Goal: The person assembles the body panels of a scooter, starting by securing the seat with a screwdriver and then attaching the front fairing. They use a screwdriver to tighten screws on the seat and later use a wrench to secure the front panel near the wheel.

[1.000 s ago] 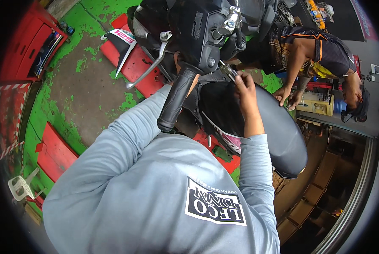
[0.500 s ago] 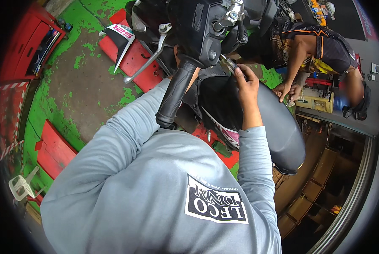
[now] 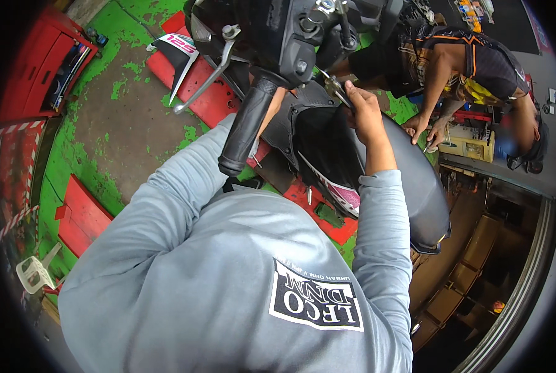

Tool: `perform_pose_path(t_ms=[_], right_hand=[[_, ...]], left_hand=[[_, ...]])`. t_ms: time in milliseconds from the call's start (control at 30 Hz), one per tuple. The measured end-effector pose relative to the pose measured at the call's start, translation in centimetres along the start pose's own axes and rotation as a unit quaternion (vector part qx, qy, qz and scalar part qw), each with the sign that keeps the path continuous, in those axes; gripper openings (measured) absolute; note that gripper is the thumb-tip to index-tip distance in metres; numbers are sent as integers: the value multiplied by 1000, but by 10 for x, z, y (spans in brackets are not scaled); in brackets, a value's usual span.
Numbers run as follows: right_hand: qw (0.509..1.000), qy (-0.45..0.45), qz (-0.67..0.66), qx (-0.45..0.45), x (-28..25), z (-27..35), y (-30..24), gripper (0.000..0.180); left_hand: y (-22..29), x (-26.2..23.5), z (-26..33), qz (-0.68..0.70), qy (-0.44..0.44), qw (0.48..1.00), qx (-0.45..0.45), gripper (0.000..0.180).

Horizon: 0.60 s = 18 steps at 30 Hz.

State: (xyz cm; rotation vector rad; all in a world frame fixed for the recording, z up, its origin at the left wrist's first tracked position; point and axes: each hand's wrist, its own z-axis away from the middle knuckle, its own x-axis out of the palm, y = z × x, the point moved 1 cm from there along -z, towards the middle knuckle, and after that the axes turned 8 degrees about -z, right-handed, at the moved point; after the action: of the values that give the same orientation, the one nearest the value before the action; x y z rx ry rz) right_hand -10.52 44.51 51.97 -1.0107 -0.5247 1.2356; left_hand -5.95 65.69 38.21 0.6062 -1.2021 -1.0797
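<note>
On my feed, the handlebar grip [image 3: 247, 127] and metal lever [image 3: 203, 91] now sit higher and farther left than a second ago. The right hand [image 3: 367, 115] sits slightly higher too.

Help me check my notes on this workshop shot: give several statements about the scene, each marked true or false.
1. The right hand holds a metal tool. True.
2. The left hand is in full view. False: the handlebar grip hides most of it.
3. The seat is black. True.
4. The co-worker's hands are on the silver lever. False: they are by the seat's edge.
5. The floor's green paint is unbroken. False: it is worn away in patches.
6. A red cabinet stands at the picture's upper left. True.
</note>
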Motion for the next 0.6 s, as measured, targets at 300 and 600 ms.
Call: perform_pose_path(t_ms=[300, 600], right_hand=[[978, 96, 104, -154, 2, 21, 65, 39], [994, -46, 27, -92, 64, 111, 235, 38]], left_hand=[[12, 21, 11, -44, -224, 962, -146, 48], [-69, -62, 74, -200, -254, 906, -272, 39]])
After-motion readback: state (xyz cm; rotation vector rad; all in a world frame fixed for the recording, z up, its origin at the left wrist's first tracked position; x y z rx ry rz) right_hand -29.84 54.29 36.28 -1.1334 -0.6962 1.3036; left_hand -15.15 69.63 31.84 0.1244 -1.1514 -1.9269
